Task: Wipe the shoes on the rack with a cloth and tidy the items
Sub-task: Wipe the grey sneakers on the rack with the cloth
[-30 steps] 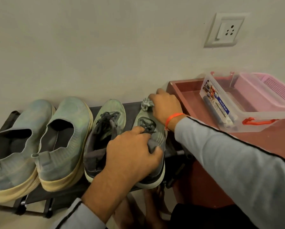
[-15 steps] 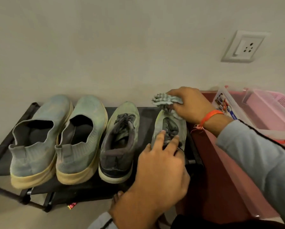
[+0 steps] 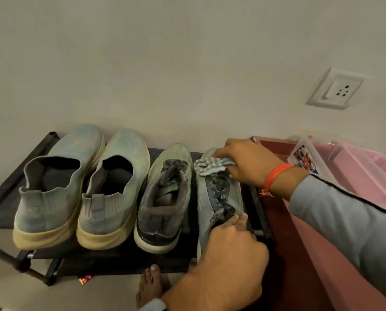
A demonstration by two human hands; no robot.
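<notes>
While the heel of the rightmost lace-up sneaker [image 3: 219,198] is gripped by the left hand [image 3: 230,250], a checked cloth [image 3: 212,166] is clutched by the right hand [image 3: 250,162] against its toe, on the black rack [image 3: 6,198].

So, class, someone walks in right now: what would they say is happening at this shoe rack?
A person is wiping shoes on a low black rack. The right hand presses a striped cloth onto the toe of the rightmost laced shoe, while the left hand grips its heel end to steady it. Three other shoes stand in a row to its left, untouched.
</notes>
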